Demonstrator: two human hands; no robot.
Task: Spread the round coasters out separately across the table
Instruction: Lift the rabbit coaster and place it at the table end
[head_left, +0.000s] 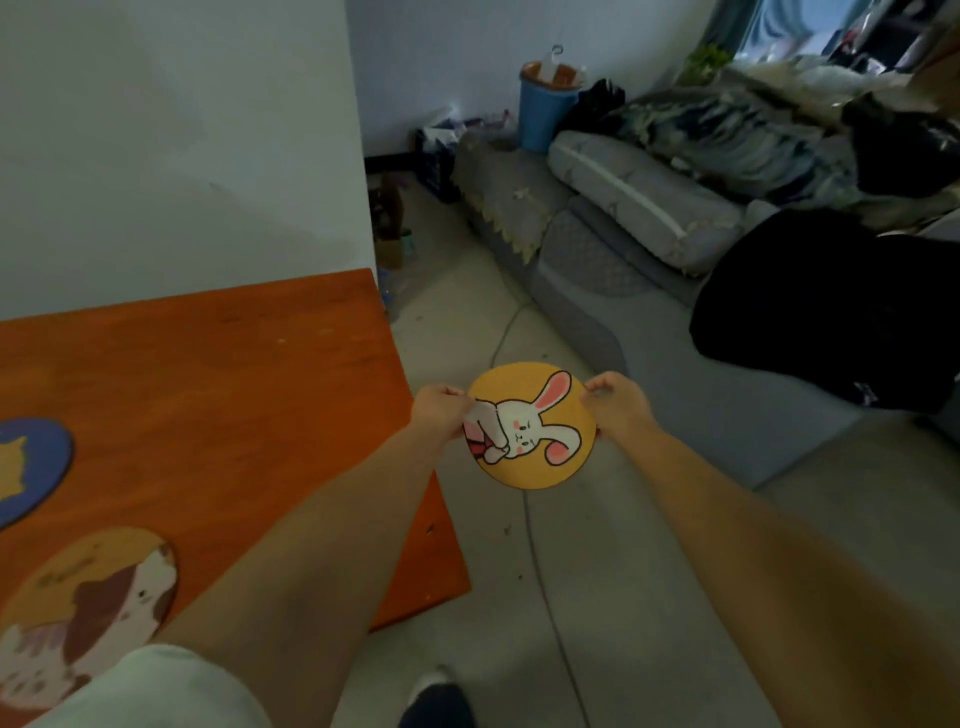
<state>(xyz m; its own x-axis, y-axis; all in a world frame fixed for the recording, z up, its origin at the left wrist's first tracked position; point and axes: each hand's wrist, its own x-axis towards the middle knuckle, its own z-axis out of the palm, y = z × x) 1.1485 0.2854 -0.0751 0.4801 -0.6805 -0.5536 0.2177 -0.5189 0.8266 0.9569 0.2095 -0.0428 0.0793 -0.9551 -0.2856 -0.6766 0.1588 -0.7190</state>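
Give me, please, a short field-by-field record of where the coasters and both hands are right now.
held coaster: yellow rabbit coaster, in the air beyond the table's right edge, over the floor
left hand: pinches its left rim
right hand: pinches its right rim
on table: blue coaster at left edge of view; dog coaster nearer the person
spacing: the two lie apart
rest of table: bare orange surface

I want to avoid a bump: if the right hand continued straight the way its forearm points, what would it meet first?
Apart from the round yellow rabbit coaster which the right hand already holds, probably the grey padded sofa beyond, past bare floor; depth is unclear in this single view.
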